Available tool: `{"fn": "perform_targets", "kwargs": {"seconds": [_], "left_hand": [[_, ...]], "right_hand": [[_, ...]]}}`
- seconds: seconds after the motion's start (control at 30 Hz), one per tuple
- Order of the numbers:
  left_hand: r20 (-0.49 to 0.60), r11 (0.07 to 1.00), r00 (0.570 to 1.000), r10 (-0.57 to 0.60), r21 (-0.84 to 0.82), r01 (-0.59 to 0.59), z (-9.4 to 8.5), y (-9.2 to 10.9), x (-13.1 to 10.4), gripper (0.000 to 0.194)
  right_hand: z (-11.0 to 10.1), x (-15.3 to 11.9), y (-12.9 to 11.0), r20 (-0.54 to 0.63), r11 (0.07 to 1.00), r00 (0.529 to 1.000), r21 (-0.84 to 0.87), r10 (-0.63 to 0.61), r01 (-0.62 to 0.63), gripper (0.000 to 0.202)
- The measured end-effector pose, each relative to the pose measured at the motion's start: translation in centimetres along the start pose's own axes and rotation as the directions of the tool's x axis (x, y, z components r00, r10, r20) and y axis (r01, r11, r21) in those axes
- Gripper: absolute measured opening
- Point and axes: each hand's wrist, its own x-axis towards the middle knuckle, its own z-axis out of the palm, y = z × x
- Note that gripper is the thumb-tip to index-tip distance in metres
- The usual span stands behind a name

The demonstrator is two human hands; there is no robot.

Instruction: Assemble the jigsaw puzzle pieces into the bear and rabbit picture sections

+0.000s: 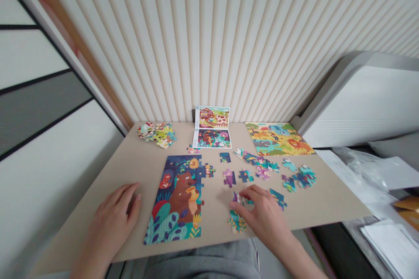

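Observation:
My left hand (114,213) rests on the table at the left, fingers slightly curled and the thumb apart, holding nothing. Right of it lies a partly joined bear puzzle (180,202) with knobs along its right edge. My right hand (262,207) is low over the table right of the bear puzzle, thumb and index finger at a purple and white puzzle piece (236,197). Just below the fingertips is a teal piece with yellow leaves (238,223). Loose pieces lie above my right hand, among them a purple piece (229,178) and a dark blue piece (224,157).
A picture card (213,127) stands folded at the table's back edge. A pile of pieces (159,134) lies back left, and a finished animal puzzle (278,138) back right. More pieces (304,176) spread to the right. Papers (391,244) lie beyond the table (334,209).

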Motion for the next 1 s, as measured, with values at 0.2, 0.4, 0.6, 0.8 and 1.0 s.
{"fn": "perform_targets", "kwargs": {"seconds": [0.2, 0.4, 0.6, 0.8, 1.0], "left_hand": [[-0.01, 1.0, 1.0, 0.007, -0.009, -0.007, -0.2, 0.3, 0.1, 0.044], [0.0, 1.0, 1.0, -0.001, -0.015, 0.001, -0.4, 0.5, 0.1, 0.044], [0.005, 1.0, 1.0, -0.001, -0.012, 0.001, -0.5, 0.6, 0.1, 0.043], [-0.011, 1.0, 1.0, 0.01, -0.014, -0.01, -0.8, 0.9, 0.1, 0.041], [-0.001, 1.0, 1.0, -0.002, -0.015, 0.002, -0.8, 0.9, 0.0, 0.042]], "right_hand": [[-0.1, 1.1, -0.3, 0.007, 0.992, 1.0, -0.128, 0.022, -0.021, 0.041], [-0.7, 0.0, 2.7, 0.052, 0.994, 0.997, -0.091, -0.05, 0.055, 0.028], [-1.0, -0.4, 1.1, 0.186, 0.995, 0.978, -0.027, -0.094, 0.101, 0.034], [-0.7, 0.6, -0.1, 0.214, 0.987, 0.968, -0.065, -0.127, 0.144, 0.035], [0.1, 0.9, 0.4, 0.205, 0.99, 0.972, -0.053, -0.118, 0.131, 0.024]]}}
